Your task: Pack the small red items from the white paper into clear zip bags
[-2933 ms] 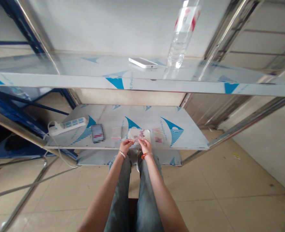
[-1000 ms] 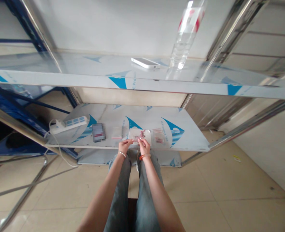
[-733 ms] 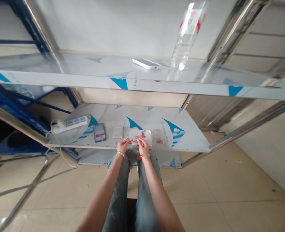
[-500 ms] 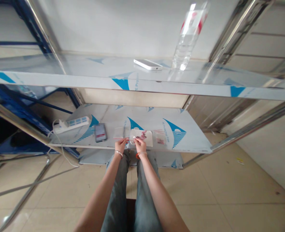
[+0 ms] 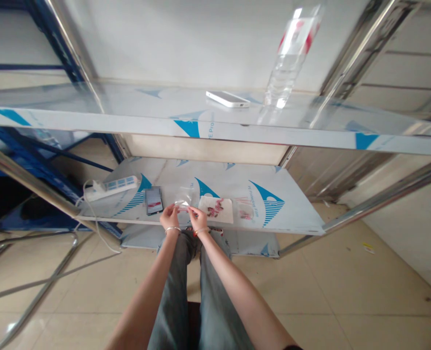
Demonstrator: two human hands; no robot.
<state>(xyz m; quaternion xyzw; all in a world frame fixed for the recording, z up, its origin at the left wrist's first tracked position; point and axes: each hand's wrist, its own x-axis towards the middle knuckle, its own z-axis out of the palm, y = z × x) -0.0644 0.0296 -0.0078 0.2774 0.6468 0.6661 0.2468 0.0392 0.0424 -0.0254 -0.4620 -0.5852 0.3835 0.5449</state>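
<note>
1. Your hands have left the white sheet (image 5: 216, 209) with its small red pieces, where they were pinching a second ago, and shifted left to the clear plastic bag (image 5: 184, 200).
2. From the head view, your left hand (image 5: 169, 216) is pinched on the bag's near left edge, fingers curled in tight.
3. Your right hand (image 5: 197, 218) nips the same bag at its near right edge, thumb and forefinger closed on it.
4. That bag sits at the front of the lower shelf (image 5: 292, 214), just left of the white sheet and right of the dark phone (image 5: 153, 201).
5. A second small bag (image 5: 245, 209) lies right of the sheet.
</note>
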